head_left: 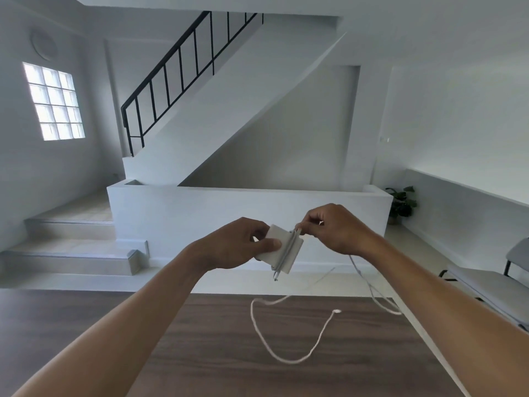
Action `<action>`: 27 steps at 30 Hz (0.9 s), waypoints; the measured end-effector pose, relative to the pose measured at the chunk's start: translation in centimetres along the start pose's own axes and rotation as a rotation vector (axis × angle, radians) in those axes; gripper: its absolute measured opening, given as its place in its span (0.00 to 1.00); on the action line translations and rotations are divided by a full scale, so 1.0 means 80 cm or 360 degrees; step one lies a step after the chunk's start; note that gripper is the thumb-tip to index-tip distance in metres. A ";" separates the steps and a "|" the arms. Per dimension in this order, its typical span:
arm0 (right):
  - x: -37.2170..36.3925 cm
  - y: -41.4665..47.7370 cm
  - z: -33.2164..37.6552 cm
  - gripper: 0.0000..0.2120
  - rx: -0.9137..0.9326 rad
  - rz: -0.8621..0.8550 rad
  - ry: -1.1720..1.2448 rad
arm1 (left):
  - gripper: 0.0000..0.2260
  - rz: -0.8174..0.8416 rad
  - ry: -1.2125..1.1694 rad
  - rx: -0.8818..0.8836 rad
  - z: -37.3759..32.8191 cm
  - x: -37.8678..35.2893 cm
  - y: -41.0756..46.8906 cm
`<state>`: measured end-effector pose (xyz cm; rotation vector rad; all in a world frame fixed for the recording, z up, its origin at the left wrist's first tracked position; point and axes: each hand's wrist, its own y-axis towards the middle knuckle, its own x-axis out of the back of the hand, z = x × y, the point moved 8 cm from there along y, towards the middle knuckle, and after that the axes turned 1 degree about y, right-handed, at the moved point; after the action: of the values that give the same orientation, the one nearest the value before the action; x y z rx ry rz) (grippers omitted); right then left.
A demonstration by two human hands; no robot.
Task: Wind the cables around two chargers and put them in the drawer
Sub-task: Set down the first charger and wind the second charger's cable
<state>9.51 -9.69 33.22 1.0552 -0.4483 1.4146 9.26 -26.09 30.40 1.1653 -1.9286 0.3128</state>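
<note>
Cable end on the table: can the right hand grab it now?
Probably not yet: the right hand is busy pinching the cable at the charger. Nothing blocks the cable end, though.

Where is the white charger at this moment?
In the head view, the white charger is at the centre, held up by the left hand; the right hand pinches its cable just right of it.

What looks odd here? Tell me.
Nothing damaged or spilled. Only the cable: a few turns cross the charger in the left hand, the right hand pinches it there, and the rest sprawls loosely over the table.
</note>
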 end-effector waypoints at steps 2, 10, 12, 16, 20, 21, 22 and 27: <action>0.005 0.001 0.007 0.11 -0.0009 0.0047 -0.0044 | 0.13 0.0011 0.0101 0.0019 0.004 -0.001 0.001; 0.010 -0.013 0.034 0.14 0.0025 -0.0029 -0.0200 | 0.14 -0.0077 0.0362 0.0034 0.011 -0.005 0.013; 0.011 -0.017 0.039 0.13 0.0050 -0.0093 -0.0170 | 0.14 -0.0141 0.0336 0.0062 0.014 -0.005 0.015; 0.013 -0.023 0.035 0.14 0.0046 -0.0198 -0.0109 | 0.13 -0.0246 0.0259 0.0076 0.017 -0.006 0.016; 0.012 -0.029 0.029 0.15 0.0032 -0.0247 -0.0040 | 0.11 -0.0330 0.0216 0.0074 0.017 -0.003 0.016; 0.012 -0.031 0.030 0.15 0.0032 -0.0268 -0.0030 | 0.11 -0.0341 0.0201 0.0074 0.015 -0.004 0.016; 0.012 -0.033 0.031 0.15 0.0029 -0.0288 -0.0019 | 0.11 -0.0371 0.0178 0.0081 0.014 -0.002 0.016; -0.004 -0.050 0.029 0.14 -0.0017 -0.0387 0.0035 | 0.11 -0.0563 0.0008 0.0208 0.013 0.009 0.014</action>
<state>13.89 -11.02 32.86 1.0471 -0.2998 1.2052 7.63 -26.54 30.55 1.5614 -1.6770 0.2521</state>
